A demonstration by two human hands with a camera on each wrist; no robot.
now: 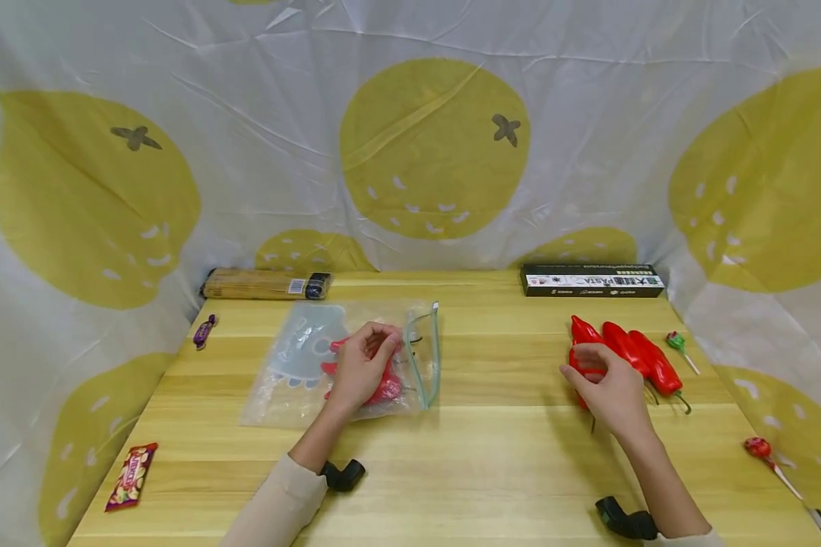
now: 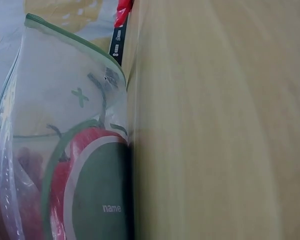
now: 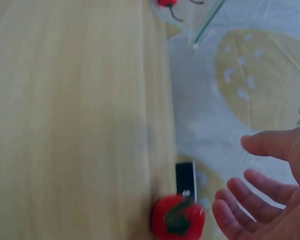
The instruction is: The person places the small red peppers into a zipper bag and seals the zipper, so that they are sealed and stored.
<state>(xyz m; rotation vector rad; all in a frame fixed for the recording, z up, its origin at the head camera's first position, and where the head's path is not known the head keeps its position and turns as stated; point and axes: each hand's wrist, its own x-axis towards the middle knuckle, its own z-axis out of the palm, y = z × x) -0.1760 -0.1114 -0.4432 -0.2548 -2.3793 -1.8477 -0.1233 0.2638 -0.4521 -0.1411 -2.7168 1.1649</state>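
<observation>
A clear zip bag (image 1: 267,406) with a green-edged mouth lies on the left half of the table, its mouth standing open toward the right. Several red peppers (image 1: 386,389) are inside it. My left hand (image 1: 362,365) pinches the bag's upper layer near the mouth; in the left wrist view the raised plastic (image 2: 45,85) partly covers its fingers. Over on the right, more red peppers (image 1: 657,361) with green stems lie side by side. Above the nearest of them hovers my right hand (image 1: 612,391), thumb and fingers apart; the right wrist view shows a pepper (image 3: 177,217) beside the fingers.
At the back stand a pack of noodles (image 1: 263,284) on the left and a black pasta box (image 1: 591,281) on the right. Small sweets lie at the sides: a purple candy (image 1: 204,332), a red packet (image 1: 132,476), a green lollipop (image 1: 676,341) and a red lollipop (image 1: 758,447).
</observation>
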